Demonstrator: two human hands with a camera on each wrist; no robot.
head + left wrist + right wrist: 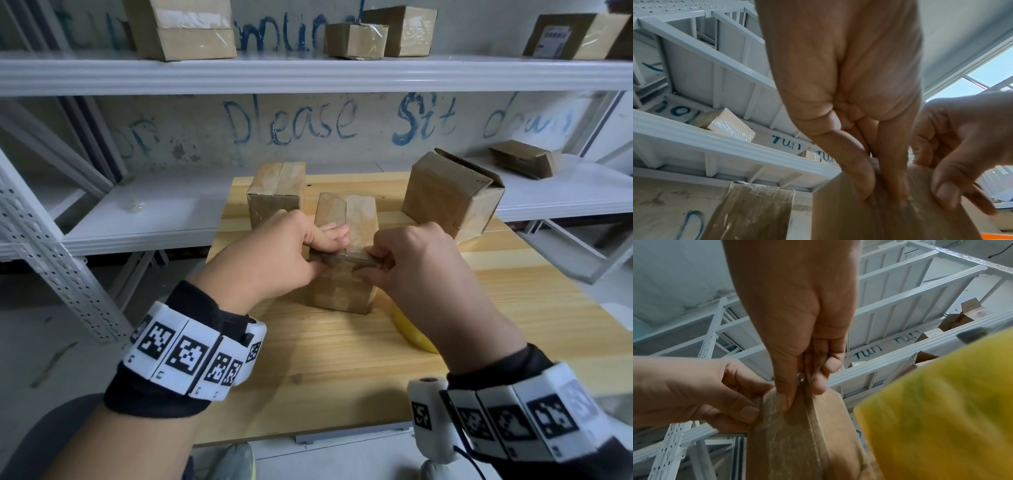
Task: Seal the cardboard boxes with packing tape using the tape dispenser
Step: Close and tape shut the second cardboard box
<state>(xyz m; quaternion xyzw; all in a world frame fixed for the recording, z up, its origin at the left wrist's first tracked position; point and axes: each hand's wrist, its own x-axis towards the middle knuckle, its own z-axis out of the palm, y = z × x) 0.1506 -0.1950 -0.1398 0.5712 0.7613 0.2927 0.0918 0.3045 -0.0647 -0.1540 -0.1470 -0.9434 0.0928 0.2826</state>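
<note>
Box (346, 240) upright, long axis vertical

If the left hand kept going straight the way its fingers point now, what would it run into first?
The left hand points right across the near cardboard box, pinching the tape strip there. Going straight on, it would probably meet the right hand first, which pinches the strip's other end; depth is hard to judge.

White metal shelving (308, 73) against a pale wall with blue scrawl (291, 120), wooden table (342, 359) in front.
</note>
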